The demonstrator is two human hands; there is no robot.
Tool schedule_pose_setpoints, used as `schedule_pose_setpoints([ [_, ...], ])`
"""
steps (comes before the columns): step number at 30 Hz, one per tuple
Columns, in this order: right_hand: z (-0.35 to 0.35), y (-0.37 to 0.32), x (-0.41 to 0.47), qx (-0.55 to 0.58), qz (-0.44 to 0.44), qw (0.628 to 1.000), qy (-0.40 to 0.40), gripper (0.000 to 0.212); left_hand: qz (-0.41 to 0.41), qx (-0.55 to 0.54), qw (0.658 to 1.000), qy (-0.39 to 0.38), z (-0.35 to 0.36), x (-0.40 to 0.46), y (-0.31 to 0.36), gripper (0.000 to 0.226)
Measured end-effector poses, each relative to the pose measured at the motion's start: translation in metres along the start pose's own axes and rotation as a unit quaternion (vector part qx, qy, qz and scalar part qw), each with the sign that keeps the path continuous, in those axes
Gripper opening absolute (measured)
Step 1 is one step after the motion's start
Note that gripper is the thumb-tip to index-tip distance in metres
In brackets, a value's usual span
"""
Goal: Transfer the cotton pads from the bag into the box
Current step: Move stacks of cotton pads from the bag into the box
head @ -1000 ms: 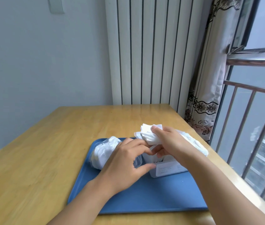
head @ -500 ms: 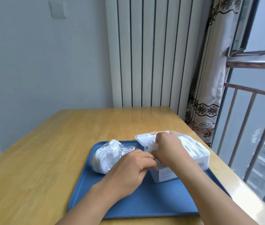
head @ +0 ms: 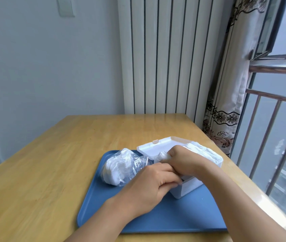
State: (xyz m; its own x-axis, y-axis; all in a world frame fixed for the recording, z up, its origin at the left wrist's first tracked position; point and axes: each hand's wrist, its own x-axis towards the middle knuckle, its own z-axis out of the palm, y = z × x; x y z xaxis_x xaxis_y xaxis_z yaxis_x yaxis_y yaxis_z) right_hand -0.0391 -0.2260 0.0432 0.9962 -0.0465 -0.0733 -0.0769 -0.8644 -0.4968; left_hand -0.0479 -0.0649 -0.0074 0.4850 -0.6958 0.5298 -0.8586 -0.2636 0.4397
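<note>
A clear plastic bag (head: 121, 165) with white cotton pads inside lies on the left part of a blue tray (head: 173, 217). To its right stands a white plastic box (head: 186, 188), its lid (head: 154, 147) open and leaning back to the left. A row of cotton pads (head: 203, 150) fills the box's right side. My right hand (head: 182, 159) is down in the box's left end, fingers curled round a bunch of pads (head: 163, 155). My left hand (head: 149, 186) grips the box's near left corner with curled fingers.
The tray sits on a wooden table (head: 51, 172) near its right edge. A white ribbed radiator (head: 165, 55) stands behind the table. A patterned curtain (head: 226, 110) and a window with metal bars (head: 278, 137) are close on the right.
My right hand has come down from above the box with the pads and pushed them into the box's left end. My left hand has closed onto the box's corner.
</note>
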Motion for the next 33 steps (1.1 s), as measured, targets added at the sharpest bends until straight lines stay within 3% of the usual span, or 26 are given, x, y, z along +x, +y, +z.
schedule_pose_setpoints([
  [5, -0.003, 0.001, -0.003, 0.051, -0.001, 0.997, -0.057, 0.044, 0.000, -0.010, 1.000, -0.002, 0.001, 0.000, 0.003, 0.015],
  [10, 0.003, -0.006, -0.002, -0.105, -0.003, 0.994, -0.014, 0.036, 0.001, 0.019, 1.000, -0.007, -0.002, -0.001, 0.002, 0.015],
  [14, 0.012, -0.006, 0.000, -0.151, 0.008, 0.988, 0.044, 0.027, 0.003, 0.024, 1.000, -0.008, -0.004, -0.001, 0.001, 0.017],
  [16, 0.010, -0.006, -0.001, -0.123, -0.003, 0.992, 0.042, 0.029, 0.002, 0.025, 1.000, -0.007, -0.004, -0.001, -0.002, 0.017],
  [20, -0.005, 0.000, -0.012, 0.110, -0.011, 0.991, -0.080, 0.037, -0.024, 0.022, 0.999, -0.002, -0.004, 0.000, -0.007, 0.015],
  [21, -0.007, 0.000, -0.014, 0.123, -0.012, 0.988, -0.088, 0.036, -0.024, 0.021, 0.999, -0.002, -0.004, 0.001, -0.008, 0.014],
  [26, 0.000, -0.002, -0.009, 0.040, -0.017, 0.999, -0.025, 0.038, -0.030, 0.027, 0.999, 0.002, -0.005, 0.000, -0.008, 0.014],
  [33, 0.005, -0.001, -0.010, 0.080, -0.026, 0.994, 0.062, 0.037, -0.079, 0.079, 0.994, 0.001, -0.010, -0.004, -0.001, 0.022],
])
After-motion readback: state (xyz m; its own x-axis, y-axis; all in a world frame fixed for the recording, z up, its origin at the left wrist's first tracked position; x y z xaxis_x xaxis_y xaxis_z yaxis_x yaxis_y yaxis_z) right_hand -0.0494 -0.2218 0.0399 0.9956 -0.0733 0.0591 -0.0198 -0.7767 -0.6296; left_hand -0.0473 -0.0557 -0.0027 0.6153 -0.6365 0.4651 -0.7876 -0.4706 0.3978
